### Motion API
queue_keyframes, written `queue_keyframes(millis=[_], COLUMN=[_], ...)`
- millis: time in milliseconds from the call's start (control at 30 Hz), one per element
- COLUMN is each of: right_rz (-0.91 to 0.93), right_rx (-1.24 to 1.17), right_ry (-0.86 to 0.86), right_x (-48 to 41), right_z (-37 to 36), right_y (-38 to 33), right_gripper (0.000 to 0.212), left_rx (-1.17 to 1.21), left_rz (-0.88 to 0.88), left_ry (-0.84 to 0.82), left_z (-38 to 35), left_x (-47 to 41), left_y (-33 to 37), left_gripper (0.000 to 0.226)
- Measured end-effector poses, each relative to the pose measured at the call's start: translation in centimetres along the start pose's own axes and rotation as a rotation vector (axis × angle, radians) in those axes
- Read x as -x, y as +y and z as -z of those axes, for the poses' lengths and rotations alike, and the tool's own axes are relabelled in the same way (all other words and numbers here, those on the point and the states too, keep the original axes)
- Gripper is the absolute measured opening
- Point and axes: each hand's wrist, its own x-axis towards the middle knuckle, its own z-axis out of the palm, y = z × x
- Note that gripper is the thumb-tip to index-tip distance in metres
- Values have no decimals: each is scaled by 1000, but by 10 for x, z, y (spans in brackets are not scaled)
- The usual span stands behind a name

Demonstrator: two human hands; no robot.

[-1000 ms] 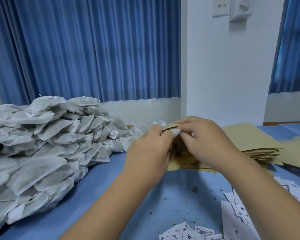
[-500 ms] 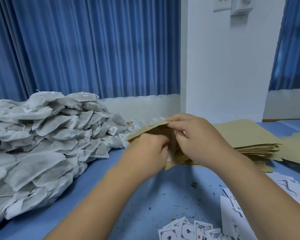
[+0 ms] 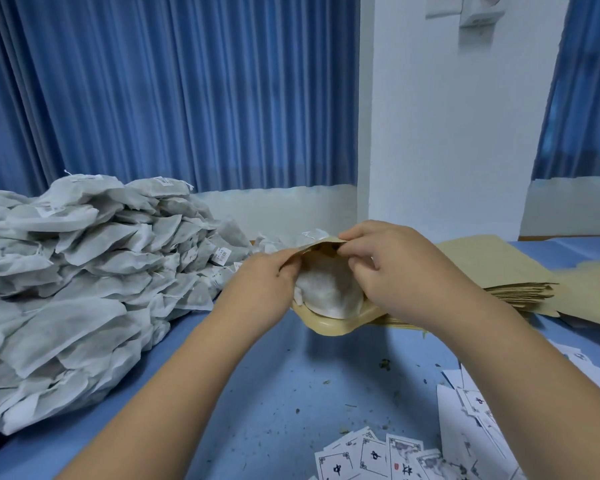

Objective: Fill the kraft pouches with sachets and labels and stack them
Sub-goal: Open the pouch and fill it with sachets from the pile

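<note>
Fingers of left hand and right hand pinch the kraft pouch rim; sachet lies between them

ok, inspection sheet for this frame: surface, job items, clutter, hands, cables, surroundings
surface: blue table, speckled.
job's things: pouch held open, sachet in its mouth; sachet heap left; pouch stack right; labels at near edge.
clutter: dried crumbs scattered.
grips: left hand grips the pouch's left side; right hand pinches its top edge.
cables: nothing seen.
surroundings: blue curtains, white wall, switch.
</note>
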Motion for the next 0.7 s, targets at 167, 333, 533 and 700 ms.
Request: queue_keyframes(millis=[167, 333, 533, 700], right_rz=[69, 29, -46, -50], right_rx=[111, 198, 234, 198], right_ry=[113, -205, -303, -203], right_x=[9, 11, 16, 12], right_z=[4, -13, -29, -31], right_y=[-37, -50, -36, -28], right_gripper=[37, 16, 53, 37], left_rx=[448, 530, 479, 443], left_rz=[121, 18, -14, -63], left_ry=[5, 90, 215, 196], left_z=[-1, -2, -10, -11], left_x=[1, 1, 6, 10], left_y=[4, 9, 21, 30], left_gripper=[36, 38, 31, 31])
